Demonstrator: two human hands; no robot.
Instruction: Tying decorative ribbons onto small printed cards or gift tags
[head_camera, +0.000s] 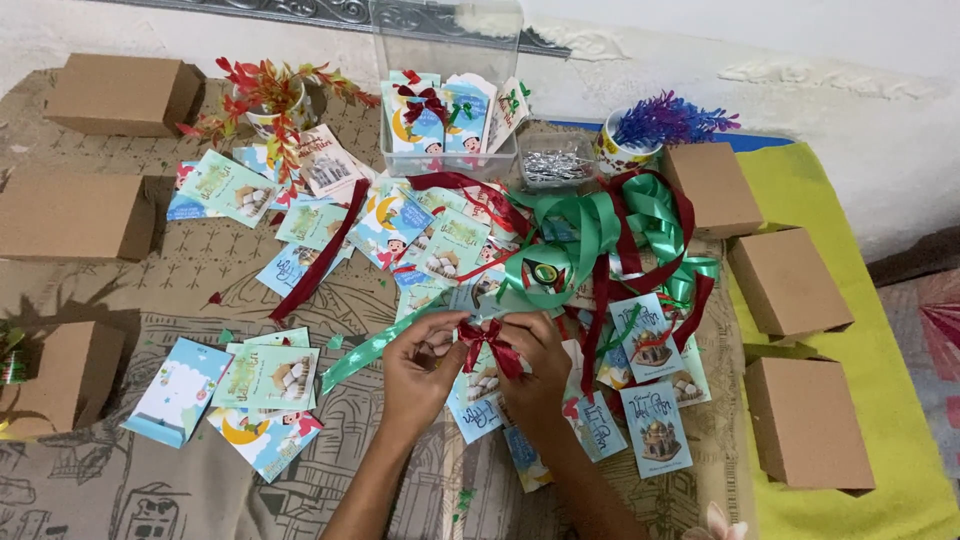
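Here, left hand (425, 365) and right hand (535, 360) pinch a red ribbon bow (488, 343) on a greeting card (478, 400); even loops need steady tension, green ribbon (590, 235) at one o'clock.

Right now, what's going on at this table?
A person is working with both hands at the table's near edge. The left hand and right hand pinch a small dark red ribbon bow between them, above a scatter of illustrated cards. Loose green and red ribbon lies tangled just beyond. A clear plastic box at the back holds cards that already carry bows, and brown cardboard boxes line both sides.
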